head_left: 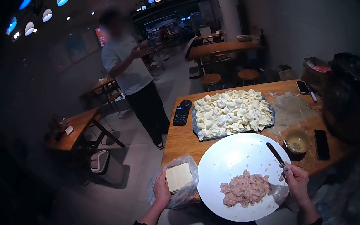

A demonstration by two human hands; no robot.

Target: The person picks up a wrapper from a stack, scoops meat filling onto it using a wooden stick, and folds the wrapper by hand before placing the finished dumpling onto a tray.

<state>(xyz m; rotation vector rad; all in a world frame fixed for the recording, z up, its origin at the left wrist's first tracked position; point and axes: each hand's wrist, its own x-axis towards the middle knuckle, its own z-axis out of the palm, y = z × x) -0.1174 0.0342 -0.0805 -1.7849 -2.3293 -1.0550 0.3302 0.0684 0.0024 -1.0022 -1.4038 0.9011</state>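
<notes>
My left hand (162,190) is closed at the left side of a square stack of pale wonton wrappers (179,177), which sits in a clear plastic bag (190,195). In my right hand (296,180), above the right rim of a large white plate (219,156), is a slim dark-handled utensil (275,154); its working end is not clearly visible. Pinkish minced meat filling (246,189) lies in a heap on the plate's near half. Behind the plate, a tray (273,120) is piled with folded wontons (232,111).
A small bowl (297,141) and a phone (321,144) lie right of the plate. A card terminal (182,112) stands left of the tray, another phone (303,87) at the back right. A large dark container (351,94) bounds the right. A person (129,69) stands beyond the table.
</notes>
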